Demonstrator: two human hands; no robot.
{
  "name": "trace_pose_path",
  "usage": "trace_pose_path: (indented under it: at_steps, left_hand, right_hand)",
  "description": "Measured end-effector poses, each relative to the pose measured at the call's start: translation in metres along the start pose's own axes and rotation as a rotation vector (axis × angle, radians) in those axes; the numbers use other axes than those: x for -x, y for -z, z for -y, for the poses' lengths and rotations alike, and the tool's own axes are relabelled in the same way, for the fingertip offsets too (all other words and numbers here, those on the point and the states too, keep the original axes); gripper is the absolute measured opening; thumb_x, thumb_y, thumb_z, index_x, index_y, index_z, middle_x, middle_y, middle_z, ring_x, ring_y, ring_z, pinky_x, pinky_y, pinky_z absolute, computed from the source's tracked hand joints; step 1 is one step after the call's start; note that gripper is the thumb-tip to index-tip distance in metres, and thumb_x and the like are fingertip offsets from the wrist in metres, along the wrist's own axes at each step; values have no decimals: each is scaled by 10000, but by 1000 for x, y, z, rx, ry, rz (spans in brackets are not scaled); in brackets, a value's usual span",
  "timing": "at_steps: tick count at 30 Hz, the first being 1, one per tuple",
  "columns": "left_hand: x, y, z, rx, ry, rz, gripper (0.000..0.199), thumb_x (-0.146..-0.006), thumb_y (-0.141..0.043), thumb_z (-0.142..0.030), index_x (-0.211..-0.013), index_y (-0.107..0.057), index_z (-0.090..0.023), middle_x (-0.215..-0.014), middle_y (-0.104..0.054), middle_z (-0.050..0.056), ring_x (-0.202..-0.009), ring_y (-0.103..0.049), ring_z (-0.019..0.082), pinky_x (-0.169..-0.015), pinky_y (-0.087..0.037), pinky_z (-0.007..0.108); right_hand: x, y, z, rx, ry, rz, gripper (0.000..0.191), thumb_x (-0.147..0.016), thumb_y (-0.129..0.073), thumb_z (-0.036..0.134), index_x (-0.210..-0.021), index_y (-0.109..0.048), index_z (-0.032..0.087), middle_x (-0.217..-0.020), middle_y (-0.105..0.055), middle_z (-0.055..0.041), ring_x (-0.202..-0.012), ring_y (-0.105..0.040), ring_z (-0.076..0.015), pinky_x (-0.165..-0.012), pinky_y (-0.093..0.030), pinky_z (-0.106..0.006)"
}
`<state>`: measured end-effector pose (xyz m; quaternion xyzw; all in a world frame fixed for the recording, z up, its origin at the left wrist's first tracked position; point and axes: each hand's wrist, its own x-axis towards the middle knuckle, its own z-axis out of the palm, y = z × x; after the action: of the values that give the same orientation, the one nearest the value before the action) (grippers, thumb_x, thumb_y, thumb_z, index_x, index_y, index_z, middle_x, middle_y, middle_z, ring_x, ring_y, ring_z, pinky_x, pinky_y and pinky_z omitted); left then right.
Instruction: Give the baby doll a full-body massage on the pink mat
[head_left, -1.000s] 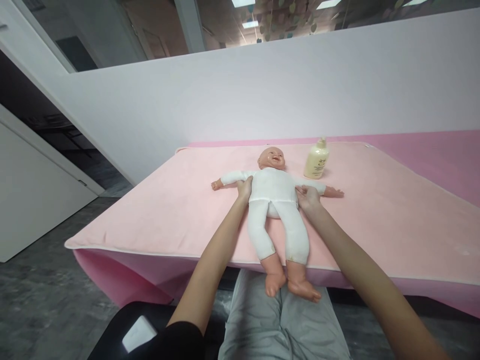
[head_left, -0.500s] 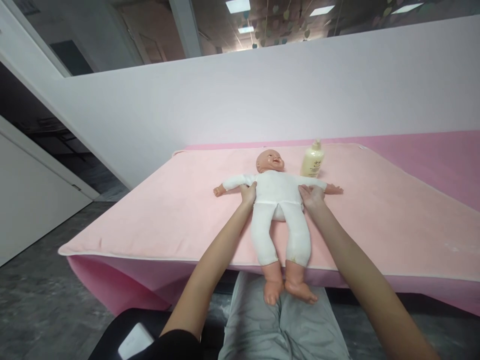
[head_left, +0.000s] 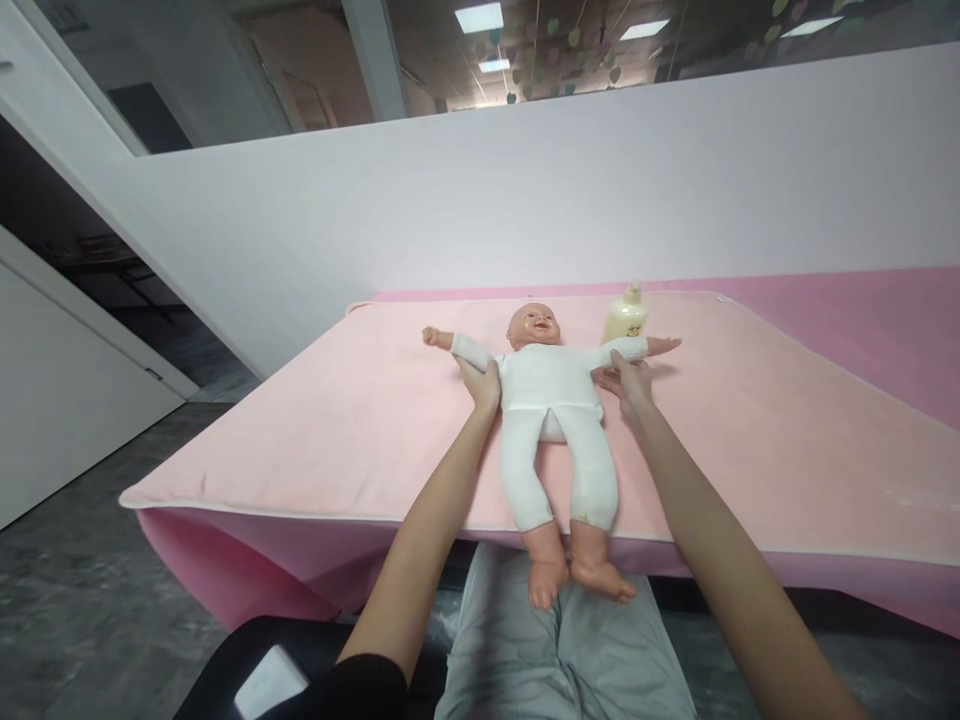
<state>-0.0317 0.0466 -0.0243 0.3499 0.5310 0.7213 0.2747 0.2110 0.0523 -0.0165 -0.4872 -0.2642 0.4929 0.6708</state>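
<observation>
A baby doll (head_left: 550, 380) in a white cloth suit lies face up on a pink padded cover (head_left: 337, 420), its bare feet over the front edge. Both doll arms stretch out sideways. My left hand (head_left: 481, 382) holds the doll's arm on the left near the shoulder, thumb by the doll's side, some fingers hidden under the sleeve. On the other side, my right hand (head_left: 628, 380) has the doll's other upper arm between thumb and fingers. A pale yellow pump bottle (head_left: 625, 314) stands behind that arm, its lower part hidden.
A white wall (head_left: 525, 200) with a window above rises behind the table. My legs in grey trousers (head_left: 555, 640) are under the front edge. A white object (head_left: 271, 684) lies on a black surface at lower left.
Both hands have shifted outward from the doll's sides to its upper arms. The doll's arms are raised higher, and its head and body have moved slightly left.
</observation>
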Motion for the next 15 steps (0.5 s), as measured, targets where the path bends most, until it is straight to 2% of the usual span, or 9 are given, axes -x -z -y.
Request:
trace_pose_path:
  at_steps: [3,6,9,11,15]
  left_hand:
    - [5,1,-3,-196,-263,131,687,-664,-567,-23,-1317,-487,-220,-1335,-533,82,-1291,-443,242,-1107,-339,351]
    - [6,2,-4,-363,-389,363,718,-635,-463,27,-1286,-569,-256,-1261,-594,52,-1240,-474,256,-1103,-344,397]
    - [3,2,-2,-519,-464,441,745,-619,-413,38,-1272,-601,-267,-1266,-591,50,-1228,-475,264,-1097,-345,410]
    - [1,2,-1,-561,-488,443,746,-615,-404,37,-1268,-610,-260,-1276,-583,55,-1231,-472,266,-1095,-347,403]
    - [1,2,-1,-608,-523,474,742,-625,-391,33,-1275,-607,-254,-1276,-579,68,-1222,-473,267,-1083,-352,406]
  right_hand:
    - [-1,-2,-4,-14,133,-13,320,-700,-694,209,-943,-486,210,-863,-621,11,-718,-638,-126,-662,-578,-276]
    - [-1,-3,-8,133,351,-67,371,-653,-708,210,-959,-498,193,-926,-628,-9,-803,-626,-132,-740,-541,-269]
    - [4,-4,-10,416,566,-66,424,-684,-656,217,-1084,-517,191,-939,-633,-22,-808,-608,-152,-793,-504,-305]
    - [9,-5,-10,623,672,0,459,-728,-563,186,-1185,-534,210,-972,-644,-40,-837,-600,-183,-856,-475,-356]
    - [14,-5,-9,921,793,246,576,-727,-418,97,-1258,-578,252,-1037,-645,-64,-981,-548,-243,-948,-411,-416]
